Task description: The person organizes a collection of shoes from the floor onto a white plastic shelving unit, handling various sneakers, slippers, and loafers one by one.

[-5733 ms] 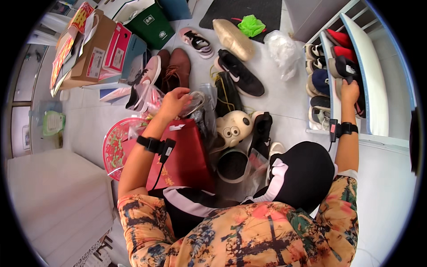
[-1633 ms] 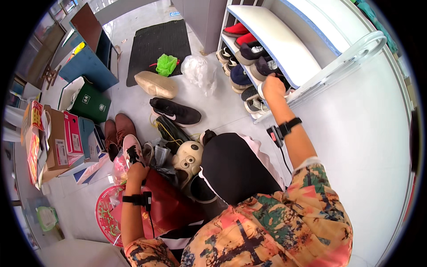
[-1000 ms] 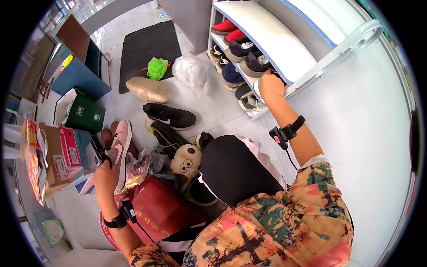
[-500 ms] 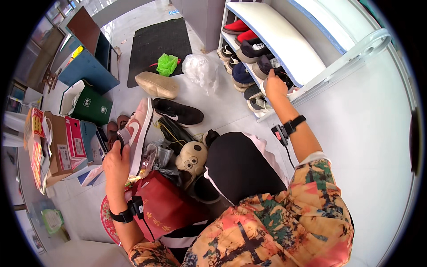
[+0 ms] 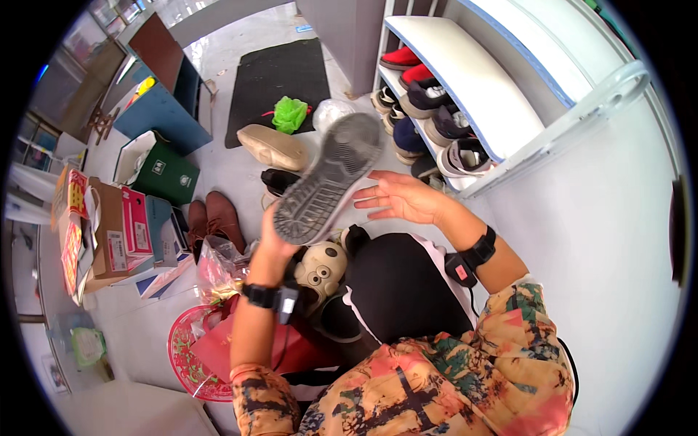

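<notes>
My left hand is closed around the heel end of a sneaker, which is turned so that its dark grey treaded sole shows. Beside the sneaker's edge is my right hand, open with fingers spread and holding nothing. Part of a black shoe peeks out behind the sneaker. Below lies a cream slipper with a cartoon face. On the low tier of a white rack, a white-and-dark shoe stands nearest my right hand.
Several shoes, including red ones, fill the white rack. To the left are brown shoes, shoe boxes and a green box. A beige shoe lies by a black mat. A red bag sits near me.
My left hand has carried the sneaker rightward and turned its sole into view. My right hand has left the shoe on the rack and come back beside the sneaker, fingers open.
</notes>
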{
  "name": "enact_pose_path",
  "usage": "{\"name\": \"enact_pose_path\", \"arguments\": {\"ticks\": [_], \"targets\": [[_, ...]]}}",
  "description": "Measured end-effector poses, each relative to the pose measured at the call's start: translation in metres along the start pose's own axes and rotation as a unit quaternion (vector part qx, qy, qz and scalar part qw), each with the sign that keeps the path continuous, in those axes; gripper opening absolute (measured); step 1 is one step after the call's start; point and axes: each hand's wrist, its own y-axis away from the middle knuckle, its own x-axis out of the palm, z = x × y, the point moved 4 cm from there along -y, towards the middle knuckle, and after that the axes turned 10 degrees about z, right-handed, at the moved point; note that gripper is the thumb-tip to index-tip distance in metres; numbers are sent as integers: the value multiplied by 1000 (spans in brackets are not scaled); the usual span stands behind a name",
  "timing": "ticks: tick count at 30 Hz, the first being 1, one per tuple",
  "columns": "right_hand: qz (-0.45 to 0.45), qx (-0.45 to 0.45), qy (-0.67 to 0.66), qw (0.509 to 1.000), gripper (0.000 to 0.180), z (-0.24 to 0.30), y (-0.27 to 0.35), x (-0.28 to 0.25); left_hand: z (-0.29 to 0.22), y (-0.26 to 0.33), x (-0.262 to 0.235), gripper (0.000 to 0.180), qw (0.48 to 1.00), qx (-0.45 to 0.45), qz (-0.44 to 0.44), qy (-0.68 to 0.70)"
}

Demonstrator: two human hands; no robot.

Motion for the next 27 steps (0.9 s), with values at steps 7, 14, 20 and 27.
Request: {"name": "enact_pose_path", "arguments": {"ticks": [7,14,20,27], "targets": [[-146,-101,-52,983,40,-7,27,-19,32,-70,14,43,975,-114,-71,-179],[-260,-235,-60,935,22,19,88,-30,43,-84,88,85,812,-20,126,-570],[-303,-294,-51,905,22,26,100,-47,76,-112,100,94,704,56,89,-703],[-338,-296,56,891,35,25,117,-60,91,-169,103,81,747,95,142,-642]]}}
